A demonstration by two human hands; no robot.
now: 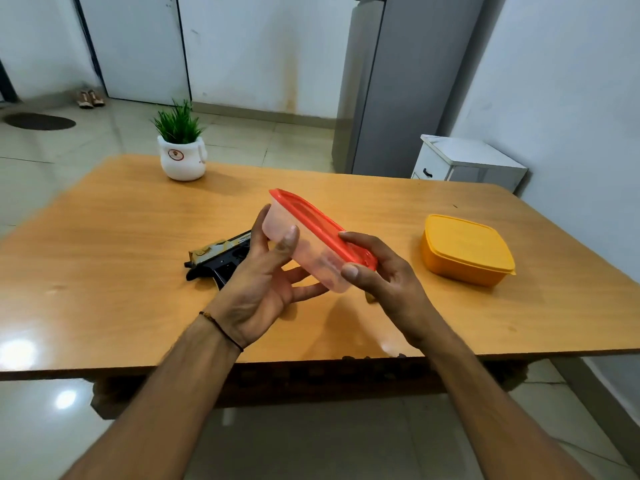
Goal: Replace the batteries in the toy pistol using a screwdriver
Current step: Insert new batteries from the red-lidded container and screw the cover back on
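L hand (266,278) & R hand (384,275) pinch the clear box (301,244) right of the toy pistol (221,258); prob light + slippy, grab its sides.

1. This looks like a home, in a room for eating.
2. A tall grey fridge (391,81) stands by the back wall.
3. A wood table (104,237) has a green plant (178,123) in a white pot (181,162) on it.
4. There are two food boxes with lids: a yellow box (467,251) on the table and a red-lid box (304,247) held above it.
5. A toy pistol (221,259) lies on the table.
6. Shoes (90,98) sit by a white door (138,46), near a dark mat (38,121).
7. The floor (277,133) is shiny tile.
8. A small white cabinet (467,164) stands near the fridge.
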